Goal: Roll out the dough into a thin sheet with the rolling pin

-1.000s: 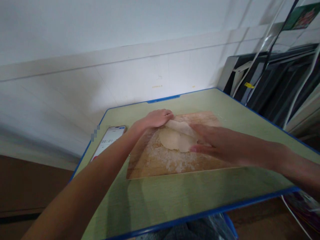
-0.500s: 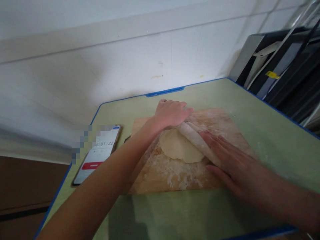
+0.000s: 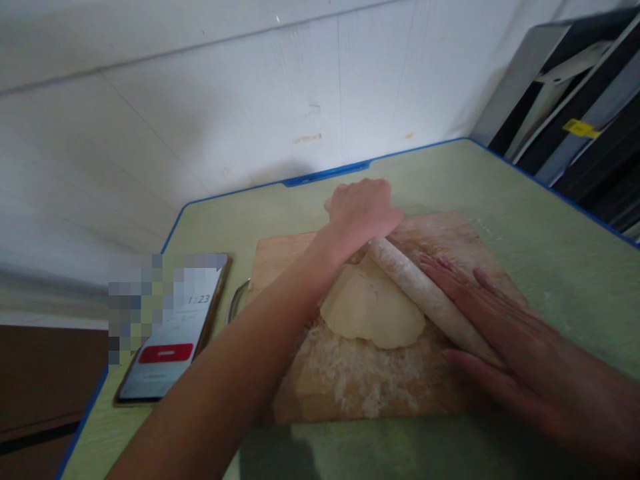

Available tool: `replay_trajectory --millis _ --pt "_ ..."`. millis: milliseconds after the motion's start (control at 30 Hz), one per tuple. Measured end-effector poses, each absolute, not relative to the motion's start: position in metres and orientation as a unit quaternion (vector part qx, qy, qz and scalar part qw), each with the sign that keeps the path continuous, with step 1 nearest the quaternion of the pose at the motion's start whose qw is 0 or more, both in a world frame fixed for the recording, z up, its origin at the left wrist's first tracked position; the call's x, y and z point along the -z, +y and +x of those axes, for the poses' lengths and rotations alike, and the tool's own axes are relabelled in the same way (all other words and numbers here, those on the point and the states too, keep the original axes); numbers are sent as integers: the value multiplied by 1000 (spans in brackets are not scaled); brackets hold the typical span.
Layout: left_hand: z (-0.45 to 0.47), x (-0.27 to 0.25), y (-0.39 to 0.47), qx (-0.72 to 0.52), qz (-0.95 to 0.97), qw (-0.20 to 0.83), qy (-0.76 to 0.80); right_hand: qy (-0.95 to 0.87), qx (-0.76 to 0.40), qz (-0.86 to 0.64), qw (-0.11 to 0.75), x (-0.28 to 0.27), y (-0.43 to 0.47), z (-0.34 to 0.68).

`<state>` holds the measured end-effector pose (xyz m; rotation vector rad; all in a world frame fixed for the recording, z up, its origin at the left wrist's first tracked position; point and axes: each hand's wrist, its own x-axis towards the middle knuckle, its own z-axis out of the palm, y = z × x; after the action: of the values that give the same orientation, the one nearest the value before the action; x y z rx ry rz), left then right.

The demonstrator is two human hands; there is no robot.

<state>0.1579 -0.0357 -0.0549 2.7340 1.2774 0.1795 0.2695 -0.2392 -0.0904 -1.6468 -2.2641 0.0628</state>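
Observation:
A floury rolling pin [image 3: 407, 267] lies slantwise over the right side of a flat, pale sheet of dough [image 3: 370, 310]. Under both sits a wooden board [image 3: 360, 393] dusted with flour. My left hand [image 3: 365, 207], its fingers curled, is closed over the far end of the pin; the fingertips and that end are hidden. Toward the near end, my right hand [image 3: 500, 333] lies along the pin with long, straight fingers on its far side and the thumb on its near side. The dough's upper left edge is partly behind my left forearm.
A phone [image 3: 167, 353] with a running timer lies left of the board, beside a metal handle [image 3: 236, 303]. The green table [image 3: 565, 273] has a blue edge and stands against a white wall [image 3: 240, 113]. Dark panels [image 3: 590, 113] lean at the right.
Both hands and the rolling pin have shifted right, uncovering more of the dough. The left hand's fingers look more curled. The view has moved a little closer, and the timer went from 1:22 to 1:23.

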Motion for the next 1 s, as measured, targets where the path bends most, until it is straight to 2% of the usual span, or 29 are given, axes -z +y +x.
replay_trajectory --millis 467,700,1000 --pt "177 55 -35 -106 888 79 441 -774 -73 -616 128 90 -244 278" --pt "184 55 -37 -111 872 71 471 -769 -26 -622 146 93 -242 278" --pt "194 58 -35 -129 859 83 488 -762 -61 -622 171 83 -240 277"
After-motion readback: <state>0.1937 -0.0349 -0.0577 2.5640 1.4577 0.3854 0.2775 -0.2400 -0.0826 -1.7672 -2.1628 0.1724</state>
